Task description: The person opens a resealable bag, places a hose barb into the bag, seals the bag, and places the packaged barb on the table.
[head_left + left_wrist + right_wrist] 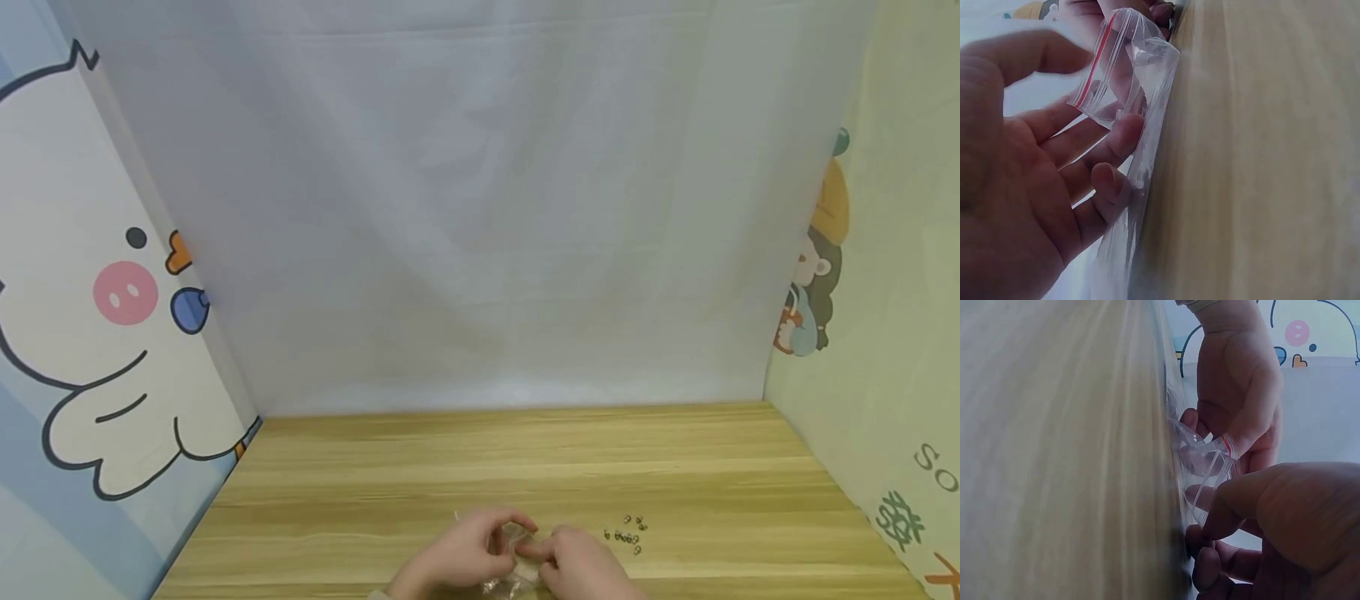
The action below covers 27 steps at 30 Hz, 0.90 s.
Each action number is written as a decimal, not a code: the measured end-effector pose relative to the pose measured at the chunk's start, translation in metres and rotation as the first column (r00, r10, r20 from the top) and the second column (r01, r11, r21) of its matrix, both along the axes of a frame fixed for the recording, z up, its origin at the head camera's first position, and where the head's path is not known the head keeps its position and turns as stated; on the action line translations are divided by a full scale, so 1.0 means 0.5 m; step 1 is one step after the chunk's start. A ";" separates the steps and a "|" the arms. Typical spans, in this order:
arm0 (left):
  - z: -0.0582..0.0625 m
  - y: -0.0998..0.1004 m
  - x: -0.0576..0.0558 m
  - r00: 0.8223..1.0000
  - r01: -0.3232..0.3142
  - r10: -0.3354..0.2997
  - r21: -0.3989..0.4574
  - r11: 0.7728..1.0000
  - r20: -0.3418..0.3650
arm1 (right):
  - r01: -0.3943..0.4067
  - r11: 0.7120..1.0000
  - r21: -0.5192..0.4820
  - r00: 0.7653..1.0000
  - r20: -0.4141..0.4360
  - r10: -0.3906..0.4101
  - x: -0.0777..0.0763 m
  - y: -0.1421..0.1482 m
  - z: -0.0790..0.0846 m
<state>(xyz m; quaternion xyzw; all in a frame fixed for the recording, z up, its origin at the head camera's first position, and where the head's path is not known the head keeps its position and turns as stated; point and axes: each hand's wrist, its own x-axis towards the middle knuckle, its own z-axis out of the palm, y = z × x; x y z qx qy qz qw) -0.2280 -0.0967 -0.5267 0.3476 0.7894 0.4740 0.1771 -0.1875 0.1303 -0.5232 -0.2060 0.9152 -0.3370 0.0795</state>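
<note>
A clear zip-lock bag (pixel 1147 69) with a red line along its mouth stands partly raised off the wooden table, its lower part lying along the surface. My left hand (pixel 468 550) curves around the bag, the fingers behind it and the thumb by the red strip (pixel 1229 447). From the right, my right hand (pixel 581 562) reaches in, thumb and index finger (pixel 1222 515) pinched together at the edge of the bag's mouth. Whether a small piece sits between those fingertips is hidden. Right of this hand lie several small dark ring-like pieces (pixel 626 537), too small to name.
The wood-grain table (pixel 360 458) runs back to a pale grey cloth (pixel 480 208). A printed panel with a cartoon bird (pixel 67 250) stands at the left, and a light green printed panel (pixel 907 292) at the right.
</note>
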 end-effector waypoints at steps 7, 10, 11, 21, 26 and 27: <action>0.006 0.002 0.005 0.994 0.016 -0.017 0.017 1.000 0.107 | -0.014 1.000 -0.022 1.000 0.000 0.014 0.001 0.000 0.001; 0.009 0.003 0.006 0.995 -0.001 0.001 -0.001 1.000 0.097 | -0.021 1.000 -0.002 0.999 -0.029 0.021 0.000 -0.001 0.001; 0.009 0.004 0.007 0.996 -0.006 0.007 -0.008 1.000 0.089 | -0.021 1.000 0.001 0.999 -0.032 0.021 0.000 -0.001 0.000; 0.000 0.008 0.008 0.999 -0.028 0.031 -0.095 0.995 0.039 | -0.011 0.999 -0.038 1.000 0.013 0.012 -0.001 -0.002 0.000; -0.002 0.010 0.007 0.999 -0.032 0.033 -0.109 0.994 0.010 | -0.021 0.997 -0.078 0.999 0.035 0.024 0.000 -0.003 -0.002; -0.001 0.010 0.007 0.999 -0.031 0.032 -0.110 0.993 0.007 | -0.022 0.995 -0.094 0.999 0.045 0.027 0.000 -0.003 -0.002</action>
